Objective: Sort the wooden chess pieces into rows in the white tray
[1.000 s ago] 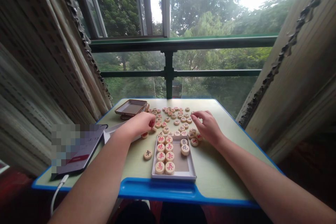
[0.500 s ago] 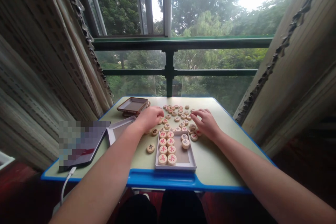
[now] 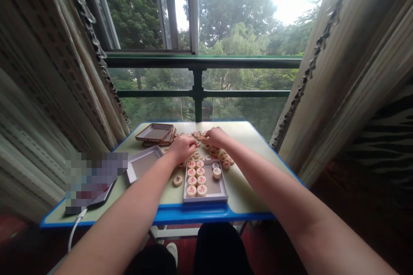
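Round wooden chess pieces (image 3: 206,156) with red and dark characters lie scattered on a small green table (image 3: 248,189) with a blue rim. A shallow grey box (image 3: 219,192) near the front holds several pieces in rows. My left hand (image 3: 183,147) rests palm down on the loose pieces just behind the box, fingers curled over them. My right hand (image 3: 215,136) reaches further back over the pile, fingers bent down onto the pieces. What either hand grips is hidden. One piece (image 3: 177,180) lies alone left of the box.
An empty grey lid (image 3: 142,167) lies left of the box. A brown tray (image 3: 156,133) sits at the back left corner. A phone (image 3: 93,180) with a white cable lies at the front left. Curtains flank the table; a railing and window stand behind.
My right hand has moved left and further back over the pile, close to my left hand. My left hand has shifted slightly right. The view has pulled back from the table.
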Available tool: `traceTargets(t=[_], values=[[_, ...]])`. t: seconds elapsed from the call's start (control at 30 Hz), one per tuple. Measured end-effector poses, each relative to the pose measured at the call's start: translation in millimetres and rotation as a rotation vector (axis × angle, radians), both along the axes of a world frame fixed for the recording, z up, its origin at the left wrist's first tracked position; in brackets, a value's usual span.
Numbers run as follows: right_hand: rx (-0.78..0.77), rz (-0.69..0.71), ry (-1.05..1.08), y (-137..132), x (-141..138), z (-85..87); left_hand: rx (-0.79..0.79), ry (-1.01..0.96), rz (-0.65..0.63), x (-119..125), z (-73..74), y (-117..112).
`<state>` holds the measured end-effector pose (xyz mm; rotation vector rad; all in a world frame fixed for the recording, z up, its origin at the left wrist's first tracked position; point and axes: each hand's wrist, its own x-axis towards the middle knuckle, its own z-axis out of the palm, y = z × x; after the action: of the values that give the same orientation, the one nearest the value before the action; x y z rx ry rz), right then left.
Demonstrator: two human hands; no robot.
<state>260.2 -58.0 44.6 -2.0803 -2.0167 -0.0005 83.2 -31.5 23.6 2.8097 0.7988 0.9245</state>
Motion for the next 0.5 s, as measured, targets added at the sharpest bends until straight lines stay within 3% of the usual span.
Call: traceTargets(t=[0.13,0.23,0.37,0.5], values=[[-0.006,-0.031,0.021,4.8,-5.6,2.2,-0.045,0.018,0.022,-0.5,4.1,-2.8],[0.026,-0.041,0.070,-8.2,-5.0,11.4,-0.065,0.022,0.028,1.4,5.6,-6.2],[0.071,-0.024,0.260,-49.4,1.1,23.1,-0.090,0.002,-0.025,2.8,10.3,-18.1],[0.109,0.080,0.474,-95.5,10.6,20.3,-0.146,-0.045,-0.116,4.4,20.2,-35.6]])
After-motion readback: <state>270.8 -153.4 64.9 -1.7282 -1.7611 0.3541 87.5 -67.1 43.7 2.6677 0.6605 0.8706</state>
